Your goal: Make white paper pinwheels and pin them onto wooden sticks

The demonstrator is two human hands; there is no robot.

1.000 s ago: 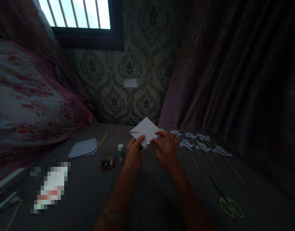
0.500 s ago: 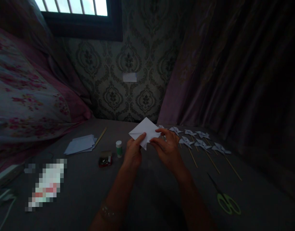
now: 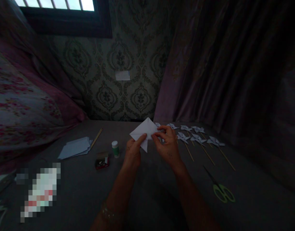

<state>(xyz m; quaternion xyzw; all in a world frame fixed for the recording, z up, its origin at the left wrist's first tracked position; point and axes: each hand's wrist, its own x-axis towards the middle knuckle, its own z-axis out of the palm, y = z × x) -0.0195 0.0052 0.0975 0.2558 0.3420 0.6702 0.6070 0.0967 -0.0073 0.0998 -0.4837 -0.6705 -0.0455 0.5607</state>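
A white square of paper point(image 3: 143, 128), turned corner-up with slits running in from its corners, is held in the air between both hands. My left hand point(image 3: 134, 150) grips its lower left part, thumb on the front face and fingers behind. My right hand point(image 3: 167, 144) pinches the right side between thumb and index finger. The fingertips of the right hand cover that corner, so how it is bent there is hidden. Several finished paper pinwheels point(image 3: 197, 139) on thin wooden sticks lie beyond the right hand.
Left of my hands stand a white-and-green glue bottle point(image 3: 115, 149) and a small open box point(image 3: 102, 161) of metal bits. Farther left lie a paper stack point(image 3: 75, 147) and loose sticks point(image 3: 96, 138). Green-handled scissors point(image 3: 221, 191) lie at right. A blurred packet point(image 3: 41, 189) is at front left.
The right thumb and index finger have drawn closer together at the paper's right corner. My left hand keeps its hold. The whole view has shifted slightly as the head turned right.
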